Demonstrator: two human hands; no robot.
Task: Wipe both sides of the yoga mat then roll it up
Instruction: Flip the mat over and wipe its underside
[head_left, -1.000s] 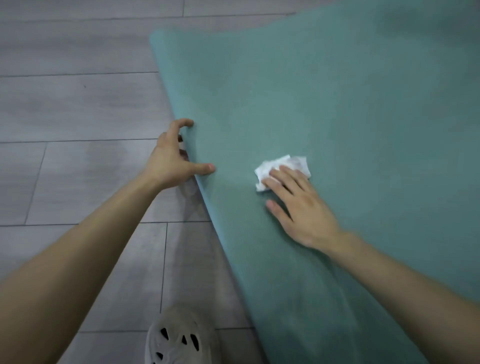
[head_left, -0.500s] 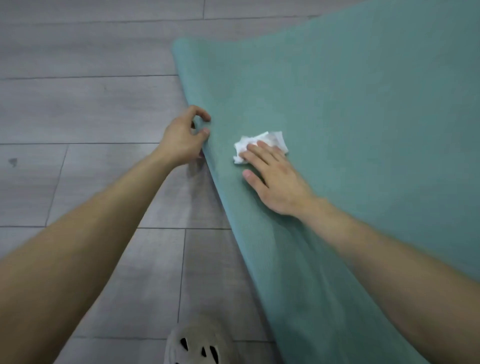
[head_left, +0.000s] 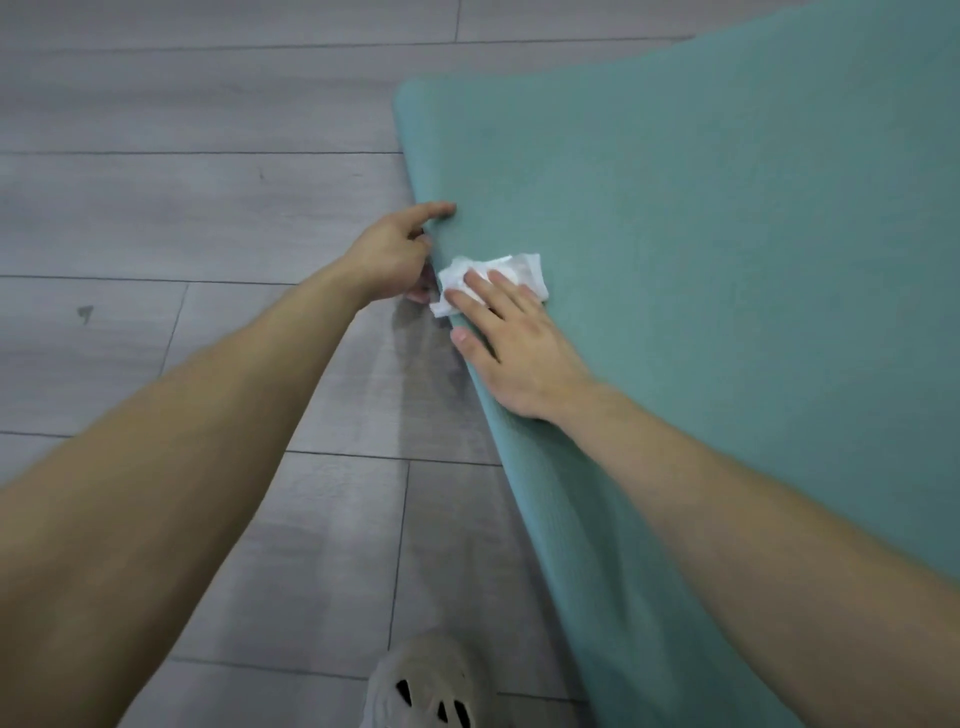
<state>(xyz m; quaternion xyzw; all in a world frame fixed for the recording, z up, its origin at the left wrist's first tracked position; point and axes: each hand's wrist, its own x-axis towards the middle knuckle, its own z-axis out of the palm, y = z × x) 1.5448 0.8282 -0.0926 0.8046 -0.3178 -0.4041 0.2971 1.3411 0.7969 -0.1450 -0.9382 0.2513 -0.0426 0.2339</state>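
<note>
A teal yoga mat (head_left: 701, 249) fills the right side of the view, its left edge lifted off the floor. My left hand (head_left: 395, 254) grips that lifted edge, index finger on top and the other fingers under it. My right hand (head_left: 514, 343) lies flat on the mat right at its edge, fingers pressing a crumpled white wipe (head_left: 498, 275) against the surface. The wipe hangs slightly over the mat's edge, almost touching my left hand.
Grey wood-look floor planks (head_left: 182, 208) spread to the left and behind the mat. The toe of a pale perforated shoe (head_left: 426, 686) shows at the bottom, just left of the mat's edge. A small dark mark (head_left: 84, 313) is on the floor.
My right hand has slid the wipe left across the mat, from inside the surface to its very edge. My left hand has kept its hold on the edge.
</note>
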